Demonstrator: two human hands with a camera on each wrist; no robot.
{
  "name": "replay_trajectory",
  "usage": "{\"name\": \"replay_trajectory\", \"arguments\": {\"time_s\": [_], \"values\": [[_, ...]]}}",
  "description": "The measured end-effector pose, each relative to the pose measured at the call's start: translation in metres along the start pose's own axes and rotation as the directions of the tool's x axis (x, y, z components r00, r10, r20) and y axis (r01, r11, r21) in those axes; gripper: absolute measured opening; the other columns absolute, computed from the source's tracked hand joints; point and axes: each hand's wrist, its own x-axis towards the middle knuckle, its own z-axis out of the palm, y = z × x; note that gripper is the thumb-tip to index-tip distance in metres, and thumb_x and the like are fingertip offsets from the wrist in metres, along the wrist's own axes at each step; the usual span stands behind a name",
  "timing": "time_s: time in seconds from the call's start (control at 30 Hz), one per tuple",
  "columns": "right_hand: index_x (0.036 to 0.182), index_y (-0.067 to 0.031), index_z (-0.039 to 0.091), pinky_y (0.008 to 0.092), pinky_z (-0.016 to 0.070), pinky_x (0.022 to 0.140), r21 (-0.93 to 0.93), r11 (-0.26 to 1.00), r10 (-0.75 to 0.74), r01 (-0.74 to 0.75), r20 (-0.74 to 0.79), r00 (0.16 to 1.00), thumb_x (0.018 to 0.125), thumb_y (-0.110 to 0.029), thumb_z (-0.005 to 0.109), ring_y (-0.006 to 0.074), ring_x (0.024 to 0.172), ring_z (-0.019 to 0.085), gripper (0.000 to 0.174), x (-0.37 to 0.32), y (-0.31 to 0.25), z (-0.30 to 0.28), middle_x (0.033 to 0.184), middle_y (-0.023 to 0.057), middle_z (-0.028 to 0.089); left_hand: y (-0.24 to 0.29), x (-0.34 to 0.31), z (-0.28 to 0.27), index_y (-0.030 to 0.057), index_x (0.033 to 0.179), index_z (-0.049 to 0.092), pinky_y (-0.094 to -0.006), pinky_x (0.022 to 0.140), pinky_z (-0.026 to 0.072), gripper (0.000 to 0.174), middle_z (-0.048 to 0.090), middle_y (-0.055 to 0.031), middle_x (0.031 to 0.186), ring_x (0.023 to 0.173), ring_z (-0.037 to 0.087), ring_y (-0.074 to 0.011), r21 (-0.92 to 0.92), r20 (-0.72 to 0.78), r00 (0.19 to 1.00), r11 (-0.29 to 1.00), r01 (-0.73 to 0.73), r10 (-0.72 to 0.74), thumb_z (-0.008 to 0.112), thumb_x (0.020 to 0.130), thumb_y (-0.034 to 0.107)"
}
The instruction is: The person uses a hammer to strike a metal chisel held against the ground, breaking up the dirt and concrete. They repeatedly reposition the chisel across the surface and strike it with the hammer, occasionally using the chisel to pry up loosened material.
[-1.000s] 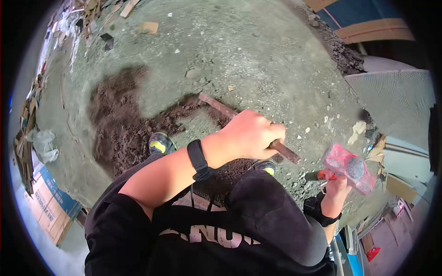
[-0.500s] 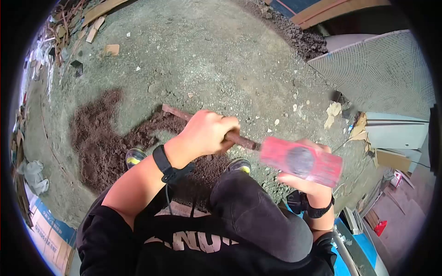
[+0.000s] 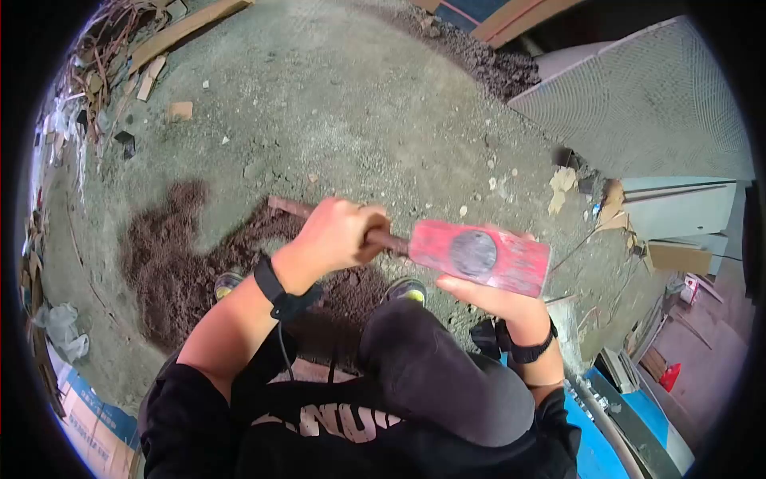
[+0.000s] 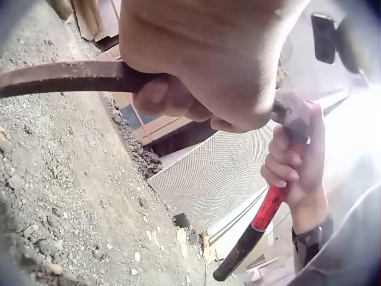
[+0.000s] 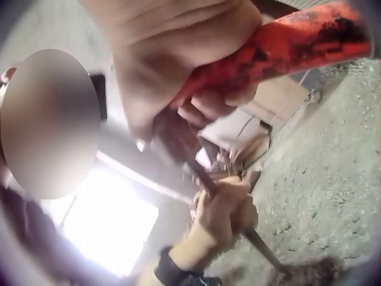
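My left hand grips a rusty steel chisel bar around its upper part, and the bar slants down to the ground. In the head view the tip lies at dark loose soil. My right hand holds a sledgehammer close under its worn red head. The hammer's red and black handle shows below the fist in the left wrist view. In the head view the hammer head overlaps the bar's upper end, right beyond the left hand. The right fingers are largely hidden behind the hammer head there.
Both shoes stand at the dark soil. A ridged grey slab lies to the right, near torn cardboard. Wood scraps lie at the far left, with a plastic bag nearer. Rough gritty ground spreads ahead.
The hammer has swung up and leftward from the right side to the bar's upper end. The left hand keeps its grip on the bar. The head view has shifted.
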Motion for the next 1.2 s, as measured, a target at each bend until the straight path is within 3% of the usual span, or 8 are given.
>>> {"name": "replay_trajectory", "arguments": {"time_s": [0.2,0.33,0.7,0.77,0.93,1.03,1.13,1.2], "values": [[0.073,-0.0030,0.060,0.0262,0.0450,0.053,0.728,0.683,0.487,-0.064,-0.389,0.782,0.045,-0.048,0.084,0.0187,0.057,0.059,0.059,-0.025,-0.024,-0.018,0.068,0.0058,0.060,-0.007,-0.005,0.006,0.0111,0.067,0.057,-0.0381,0.048,0.0438,0.011,0.055,-0.0089,0.056,0.053,0.056,-0.0302,-0.047,0.023,0.998,0.997,0.058,-0.057,0.066,0.062,0.012],[0.077,-0.0026,0.062,0.0249,0.0466,0.057,0.212,0.965,0.150,-0.153,0.027,0.988,0.055,-0.033,0.083,0.0150,0.060,0.061,0.043,-0.005,-0.011,0.006,0.072,0.0058,0.063,-0.001,-0.007,0.004,0.0094,0.066,0.056,-0.0371,0.047,0.0430,0.011,0.055,-0.0088,0.057,0.053,0.055,-0.0310,-0.042,0.009,0.999,0.998,0.047,-0.047,0.064,0.060,0.006],[0.082,-0.0043,0.064,0.0264,0.0462,0.059,-0.008,0.998,-0.058,0.057,-0.149,0.987,0.057,-0.031,0.084,0.0155,0.065,0.062,0.042,-0.012,-0.011,-0.006,0.070,0.0044,0.062,-0.005,-0.006,0.003,0.0079,0.066,0.053,-0.0336,0.047,0.0426,0.016,0.054,-0.0092,0.058,0.054,0.056,-0.0292,-0.038,0.049,0.997,0.997,0.062,-0.060,0.062,0.055,0.000],[0.083,-0.0037,0.063,0.0272,0.0472,0.061,0.433,0.767,0.421,-0.474,0.218,0.881,0.053,-0.030,0.085,0.0160,0.065,0.061,0.046,0.001,-0.010,0.008,0.071,0.0038,0.062,-0.006,-0.003,-0.002,0.0076,0.067,0.053,-0.0335,0.048,0.0431,0.017,0.056,-0.0089,0.060,0.056,0.057,-0.0282,-0.036,0.009,0.999,0.999,0.032,-0.031,0.063,0.055,0.001],[0.086,-0.0022,0.062,0.0299,0.0491,0.062,0.668,0.741,0.333,-0.067,-0.279,0.901,0.061,-0.032,0.081,0.0197,0.066,0.063,0.043,-0.035,0.000,-0.006,0.079,0.0067,0.065,-0.010,-0.006,-0.001,0.0091,0.066,0.054,-0.0346,0.047,0.0427,0.014,0.055,-0.0075,0.058,0.053,0.057,-0.0274,-0.075,0.067,0.997,0.997,0.035,-0.030,0.065,0.059,0.003],[0.083,-0.0031,0.063,0.0294,0.0482,0.059,0.224,0.970,-0.010,0.092,-0.343,0.939,0.061,-0.041,0.078,0.0195,0.064,0.063,0.047,-0.027,0.007,-0.003,0.074,0.0068,0.063,-0.013,-0.008,0.003,0.0116,0.068,0.054,-0.0351,0.047,0.0440,0.016,0.057,-0.0062,0.059,0.055,0.058,-0.0268,0.009,0.066,0.998,1.000,0.023,-0.024,0.067,0.059,0.006],[0.079,-0.0054,0.064,0.0297,0.0473,0.057,-0.093,0.994,0.064,-0.054,0.101,0.993,0.055,-0.048,0.079,0.0181,0.061,0.062,0.051,-0.007,-0.003,0.023,0.070,0.0061,0.062,-0.015,-0.008,0.001,0.0115,0.070,0.055,-0.0357,0.048,0.0446,0.018,0.057,-0.0067,0.060,0.056,0.058,-0.0282,0.003,0.052,0.999,1.000,-0.008,0.008,0.067,0.058,0.007],[0.076,-0.0074,0.064,0.0300,0.0460,0.054,0.386,0.863,0.354,-0.327,0.002,0.935,0.052,-0.053,0.078,0.0171,0.058,0.060,0.054,-0.010,-0.003,0.027,0.067,0.0043,0.061,-0.020,-0.006,0.002,0.0116,0.071,0.055,-0.0363,0.048,0.0443,0.020,0.057,-0.0070,0.059,0.056,0.058,-0.0291,-0.003,0.008,0.998,0.998,-0.063,0.063,0.067,0.057,0.006]]}}
